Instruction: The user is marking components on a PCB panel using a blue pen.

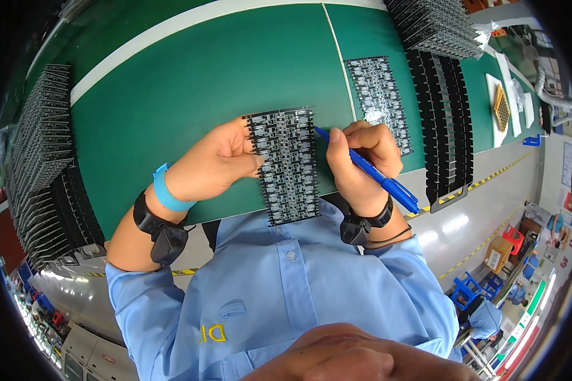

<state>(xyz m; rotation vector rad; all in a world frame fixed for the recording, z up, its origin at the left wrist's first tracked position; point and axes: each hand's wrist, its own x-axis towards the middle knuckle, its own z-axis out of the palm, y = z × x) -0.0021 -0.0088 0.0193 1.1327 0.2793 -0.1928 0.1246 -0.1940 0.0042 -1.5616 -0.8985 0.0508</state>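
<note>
A black circuit board panel with rows of small silver parts is held up over the near edge of the green table. My left hand grips its left edge, thumb on the face and the other fingers partly hidden behind. In my right hand is a blue marker pen, held as for writing. Its tip is close to the panel's upper right edge; whether they touch I cannot tell. Beyond my right hand, a second circuit board panel lies flat on the table.
On the right stands a black slotted rack, with a stack of panels behind it. Another tall rack full of panels is at the left. A tan perforated block rests on a white tray at the far right. The green table spreads ahead.
</note>
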